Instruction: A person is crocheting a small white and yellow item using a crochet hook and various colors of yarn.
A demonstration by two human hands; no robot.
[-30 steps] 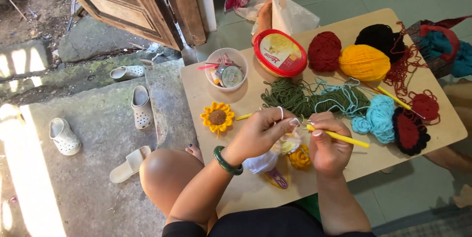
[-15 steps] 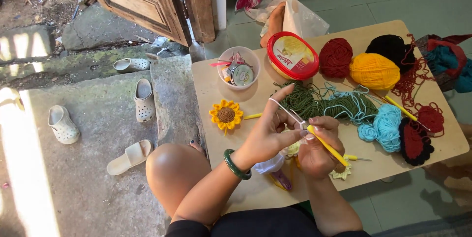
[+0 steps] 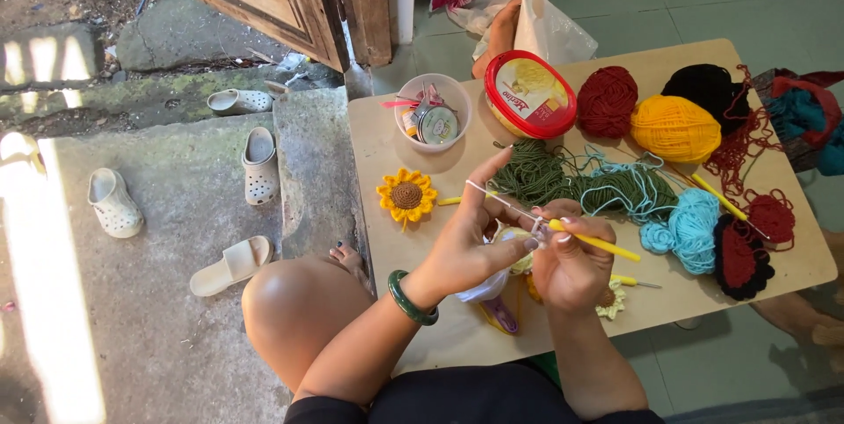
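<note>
Crocheting just above the surface [image 3: 378, 151], you are holding both hands together.
Right hand [image 3: 571, 266] is closing around the yellow hook [image 3: 593, 244], its shaft running rightward; left hand [image 3: 475, 248] is pinching the white yarn [image 3: 505, 204] beside it.

We are seeing a crocheted sunflower [image 3: 406, 196] lying near the worktop's [image 3: 378, 134] left edge, a red-lidded tub [image 3: 529, 94] and yarn balls [image 3: 674, 127] sitting along its far edge.

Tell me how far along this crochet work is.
One sunflower lies finished on the table. The right hand works a yellow hook while the left hand tensions white yarn; the small piece between them looks barely begun. Red, orange and black yarn balls sit unused.
</note>
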